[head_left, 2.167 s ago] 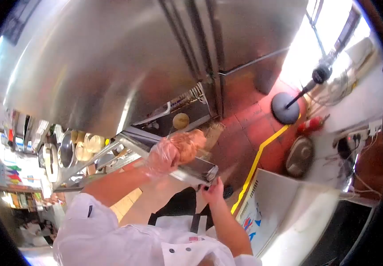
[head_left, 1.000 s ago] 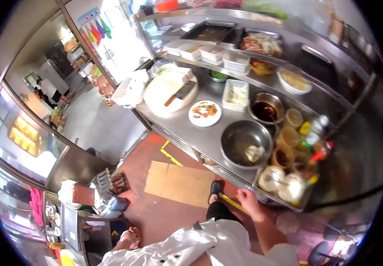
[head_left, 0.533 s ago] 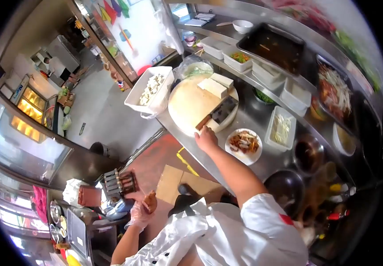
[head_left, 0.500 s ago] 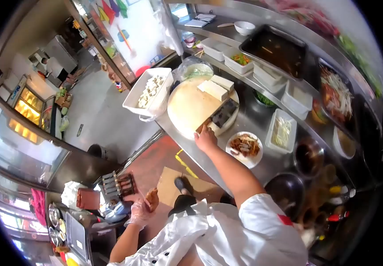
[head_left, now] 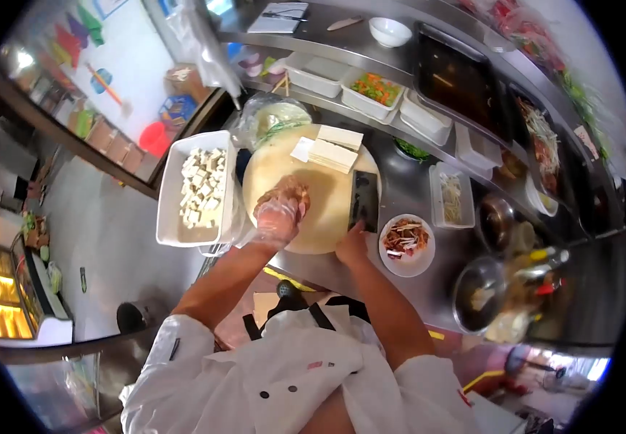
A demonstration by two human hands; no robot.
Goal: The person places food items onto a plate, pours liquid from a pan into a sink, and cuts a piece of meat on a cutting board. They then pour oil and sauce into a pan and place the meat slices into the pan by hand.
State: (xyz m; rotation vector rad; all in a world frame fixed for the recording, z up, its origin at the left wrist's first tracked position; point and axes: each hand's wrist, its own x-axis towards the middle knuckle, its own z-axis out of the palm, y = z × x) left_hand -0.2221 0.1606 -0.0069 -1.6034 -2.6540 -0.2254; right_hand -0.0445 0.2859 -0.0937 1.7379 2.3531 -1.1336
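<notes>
Holding the piece of meat (head_left: 284,192), brownish-pink with an uneven surface, the gloved left hand (head_left: 277,220) is closed on its near side, above the round board (head_left: 322,220). Right hand (head_left: 351,244): narrow, closed at the near end of the cleaver (head_left: 364,199), handle hidden; dark, mottled blade takes up the board's right side. White blocks (head_left: 333,150) occupy its far part, beyond both hands. Left of the left hand: white tub (head_left: 165,189), pale cubes. Right of the right hand: plate (head_left: 416,269), shredded food.

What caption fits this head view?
Gloved left hand holding a piece of meat over the round board, right hand on the cleaver, white blocks beyond.
</notes>
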